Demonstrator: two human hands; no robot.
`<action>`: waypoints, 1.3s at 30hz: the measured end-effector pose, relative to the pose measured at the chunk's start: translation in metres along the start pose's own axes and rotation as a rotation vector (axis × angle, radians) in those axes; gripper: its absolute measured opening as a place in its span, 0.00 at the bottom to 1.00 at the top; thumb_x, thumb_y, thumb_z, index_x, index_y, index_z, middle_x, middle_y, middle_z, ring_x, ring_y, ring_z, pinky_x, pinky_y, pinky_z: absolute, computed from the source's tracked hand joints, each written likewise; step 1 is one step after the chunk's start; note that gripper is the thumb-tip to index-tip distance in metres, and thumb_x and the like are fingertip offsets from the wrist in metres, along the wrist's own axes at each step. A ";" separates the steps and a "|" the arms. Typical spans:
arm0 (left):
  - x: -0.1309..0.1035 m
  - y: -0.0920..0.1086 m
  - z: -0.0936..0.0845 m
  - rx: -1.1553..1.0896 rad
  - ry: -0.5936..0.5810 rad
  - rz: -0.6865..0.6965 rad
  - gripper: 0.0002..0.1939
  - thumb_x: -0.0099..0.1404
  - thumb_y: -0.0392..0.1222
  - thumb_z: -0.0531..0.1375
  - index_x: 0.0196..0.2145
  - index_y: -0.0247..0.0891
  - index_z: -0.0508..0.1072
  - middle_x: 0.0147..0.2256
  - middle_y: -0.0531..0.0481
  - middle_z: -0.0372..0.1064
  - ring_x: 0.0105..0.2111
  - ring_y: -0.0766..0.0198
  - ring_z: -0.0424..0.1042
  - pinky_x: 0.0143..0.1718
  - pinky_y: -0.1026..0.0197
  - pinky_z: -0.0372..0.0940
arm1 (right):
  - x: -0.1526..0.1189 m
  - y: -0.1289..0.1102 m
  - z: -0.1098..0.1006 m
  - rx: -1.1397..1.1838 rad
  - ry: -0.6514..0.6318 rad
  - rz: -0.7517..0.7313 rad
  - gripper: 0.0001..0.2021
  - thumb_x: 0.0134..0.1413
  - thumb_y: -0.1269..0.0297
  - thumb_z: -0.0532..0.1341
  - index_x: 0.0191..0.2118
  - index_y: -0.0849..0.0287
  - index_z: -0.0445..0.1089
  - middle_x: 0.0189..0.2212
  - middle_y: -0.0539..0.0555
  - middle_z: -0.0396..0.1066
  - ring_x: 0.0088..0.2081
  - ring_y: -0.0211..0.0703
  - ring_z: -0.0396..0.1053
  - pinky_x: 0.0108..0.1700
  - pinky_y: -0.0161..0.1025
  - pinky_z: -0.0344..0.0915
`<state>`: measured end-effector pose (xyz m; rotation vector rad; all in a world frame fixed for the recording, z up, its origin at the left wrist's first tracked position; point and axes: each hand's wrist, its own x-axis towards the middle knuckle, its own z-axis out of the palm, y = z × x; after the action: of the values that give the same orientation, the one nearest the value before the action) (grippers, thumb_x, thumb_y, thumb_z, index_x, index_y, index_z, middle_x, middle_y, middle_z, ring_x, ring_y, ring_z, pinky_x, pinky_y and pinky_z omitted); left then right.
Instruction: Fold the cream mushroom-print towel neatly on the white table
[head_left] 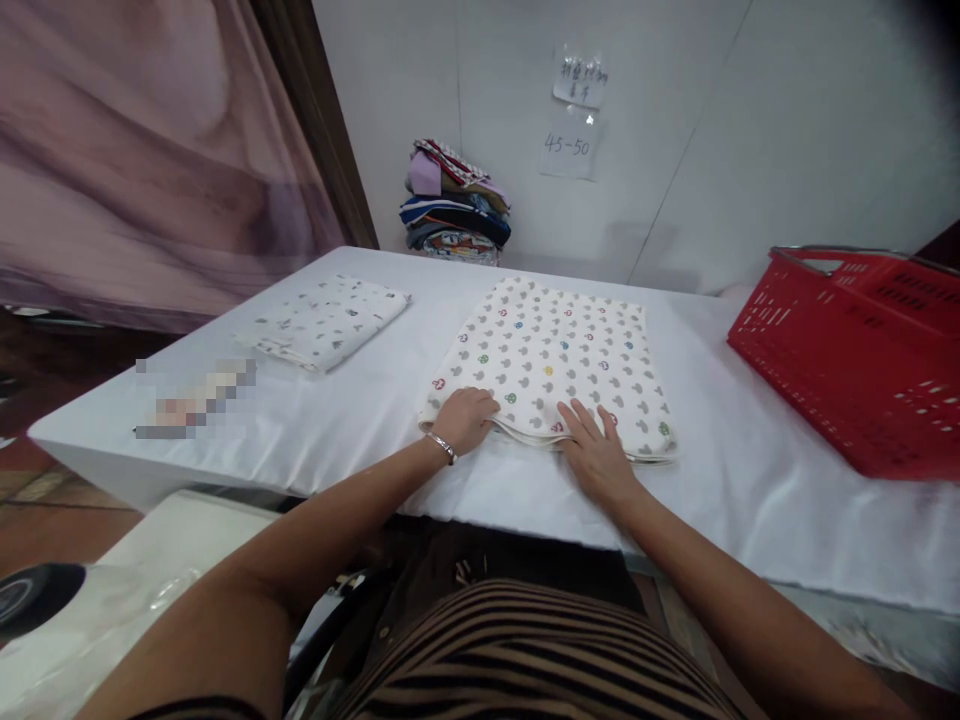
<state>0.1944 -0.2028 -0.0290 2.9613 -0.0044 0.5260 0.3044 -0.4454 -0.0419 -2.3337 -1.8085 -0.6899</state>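
Note:
A folded white cloth (555, 350) lies on the table in front of me, printed with small grey mushroom-like shapes and a few coloured ones. At its near left edge is my left hand (463, 420), wearing a silver bracelet. Its fingers are bent together over the edge and seem to grip it; the thumb is mostly hidden. My right hand (596, 455) rests on the near edge further right, fingers spread flat on the fabric. Between the hands the cloth's layered edge is slightly wavy.
Another folded patterned cloth (330, 320) lies on the white-covered table (247, 440) at left, near a blurred-out item (195, 400). A red plastic basket (847, 350) stands at right. Stacked fabrics (457, 205) are behind, against the wall with paper signs (570, 145).

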 end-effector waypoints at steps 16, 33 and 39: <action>-0.002 0.013 0.001 0.053 -0.125 0.065 0.12 0.58 0.30 0.55 0.38 0.39 0.73 0.37 0.47 0.70 0.40 0.58 0.66 0.40 0.56 0.61 | 0.014 -0.024 0.005 0.164 0.073 -0.095 0.11 0.61 0.72 0.51 0.31 0.62 0.70 0.59 0.60 0.58 0.64 0.53 0.44 0.60 0.58 0.47; -0.040 0.003 -0.020 -0.046 0.063 0.136 0.07 0.62 0.35 0.53 0.37 0.36 0.70 0.42 0.45 0.68 0.44 0.60 0.65 0.46 0.55 0.62 | 0.013 -0.021 0.002 0.336 -0.018 -0.059 0.10 0.59 0.73 0.54 0.37 0.60 0.72 0.51 0.58 0.67 0.55 0.50 0.59 0.52 0.49 0.60; -0.057 0.011 -0.023 0.063 0.063 0.128 0.06 0.63 0.39 0.56 0.35 0.37 0.72 0.45 0.45 0.67 0.48 0.56 0.63 0.48 0.52 0.59 | 0.015 -0.019 0.002 0.423 -0.030 -0.008 0.10 0.58 0.72 0.54 0.37 0.59 0.72 0.51 0.57 0.67 0.54 0.49 0.60 0.53 0.48 0.60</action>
<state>0.1325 -0.2123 -0.0262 3.0186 -0.1752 0.6478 0.2903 -0.4261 -0.0414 -2.0651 -1.7671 -0.2401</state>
